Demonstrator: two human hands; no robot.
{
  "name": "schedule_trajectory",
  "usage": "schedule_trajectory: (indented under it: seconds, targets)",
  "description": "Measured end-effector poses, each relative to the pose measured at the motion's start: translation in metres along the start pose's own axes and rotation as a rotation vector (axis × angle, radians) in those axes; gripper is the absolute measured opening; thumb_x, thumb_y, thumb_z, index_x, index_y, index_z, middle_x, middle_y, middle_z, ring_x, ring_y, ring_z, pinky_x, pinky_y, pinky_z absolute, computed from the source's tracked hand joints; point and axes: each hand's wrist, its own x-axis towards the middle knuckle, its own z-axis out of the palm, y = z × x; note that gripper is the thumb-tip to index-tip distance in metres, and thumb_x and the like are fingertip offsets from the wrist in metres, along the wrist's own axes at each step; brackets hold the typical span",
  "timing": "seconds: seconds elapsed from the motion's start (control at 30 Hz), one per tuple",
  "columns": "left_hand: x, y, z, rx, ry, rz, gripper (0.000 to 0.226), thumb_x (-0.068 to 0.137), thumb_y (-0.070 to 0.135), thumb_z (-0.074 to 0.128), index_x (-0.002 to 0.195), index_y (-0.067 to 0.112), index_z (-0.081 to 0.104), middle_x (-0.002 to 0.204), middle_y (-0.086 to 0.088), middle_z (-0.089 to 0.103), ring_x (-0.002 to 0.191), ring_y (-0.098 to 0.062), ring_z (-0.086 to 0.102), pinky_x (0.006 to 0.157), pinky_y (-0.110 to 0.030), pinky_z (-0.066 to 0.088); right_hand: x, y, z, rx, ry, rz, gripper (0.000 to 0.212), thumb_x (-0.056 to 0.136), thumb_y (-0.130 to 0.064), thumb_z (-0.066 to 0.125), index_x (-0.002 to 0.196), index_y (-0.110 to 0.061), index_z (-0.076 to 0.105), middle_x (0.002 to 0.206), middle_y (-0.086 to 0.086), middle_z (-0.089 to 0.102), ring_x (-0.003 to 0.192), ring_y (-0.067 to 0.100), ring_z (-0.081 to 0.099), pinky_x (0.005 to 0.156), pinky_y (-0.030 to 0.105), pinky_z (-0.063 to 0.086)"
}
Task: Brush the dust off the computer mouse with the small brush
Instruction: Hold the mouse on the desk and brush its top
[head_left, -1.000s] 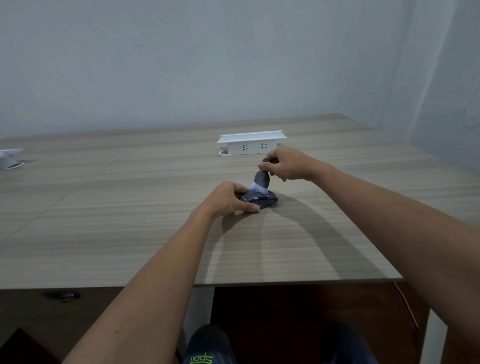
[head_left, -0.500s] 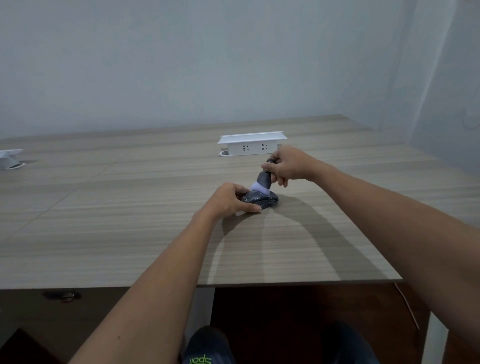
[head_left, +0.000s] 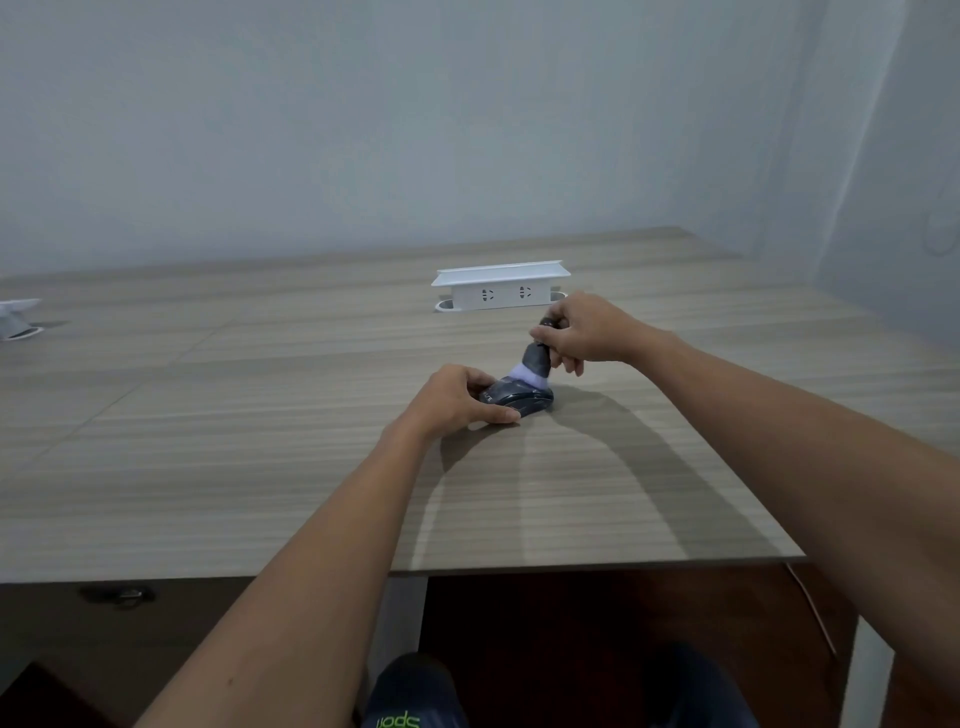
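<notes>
A dark grey computer mouse (head_left: 522, 399) lies on the wooden table (head_left: 260, 467), a little right of centre. My left hand (head_left: 457, 397) grips its near left end and holds it down. My right hand (head_left: 582, 330) is closed on the dark handle of a small brush (head_left: 535, 358). The brush stands almost upright, and its pale lilac bristles press on the top of the mouse. My fingers hide most of the handle.
A white pop-up socket block (head_left: 501, 286) stands just behind my right hand. Another white fitting (head_left: 15, 317) sits at the far left edge. The table's front edge runs below my forearms, with a dark floor and my shoes beneath.
The brush head has shifted slightly to the right across the top of the mouse, and my right hand moved with it. My left hand has stayed on the mouse.
</notes>
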Motion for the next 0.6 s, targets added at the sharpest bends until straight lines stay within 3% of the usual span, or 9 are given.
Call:
schedule_trajectory:
  seconds: [0.13, 0.4, 0.6]
  targets:
    - [-0.001, 0.002, 0.001, 0.007, 0.0, 0.0, 0.052, 0.065, 0.035, 0.092, 0.112, 0.017, 0.077, 0.097, 0.002, 0.079, 0.094, -0.015, 0.073, 0.093, -0.039, 0.057, 0.0, 0.004, 0.001, -0.163, -0.055, 0.027, 0.028, 0.1, -0.018, 0.055, 0.089, 0.004, 0.069, 0.062, 0.009, 0.073, 0.034, 0.006, 0.061, 0.044, 0.022, 0.051]
    - [0.001, 0.002, 0.002, 0.015, 0.012, -0.011, 0.049, 0.065, 0.037, 0.091, 0.108, 0.017, 0.077, 0.096, -0.001, 0.079, 0.096, -0.023, 0.073, 0.088, -0.042, 0.056, -0.001, -0.011, 0.002, 0.094, -0.002, -0.009, 0.024, 0.099, -0.019, 0.058, 0.089, -0.001, 0.068, 0.056, 0.0, 0.069, 0.037, 0.008, 0.062, 0.047, 0.024, 0.053]
    - [0.002, 0.001, 0.003, 0.006, 0.024, -0.013, 0.055, 0.062, 0.039, 0.092, 0.11, 0.018, 0.077, 0.096, 0.002, 0.079, 0.093, -0.016, 0.073, 0.092, -0.041, 0.058, -0.006, 0.003, 0.0, -0.093, -0.018, 0.044, 0.027, 0.1, -0.016, 0.055, 0.093, 0.007, 0.068, 0.066, 0.013, 0.073, 0.034, 0.006, 0.06, 0.04, 0.02, 0.049]
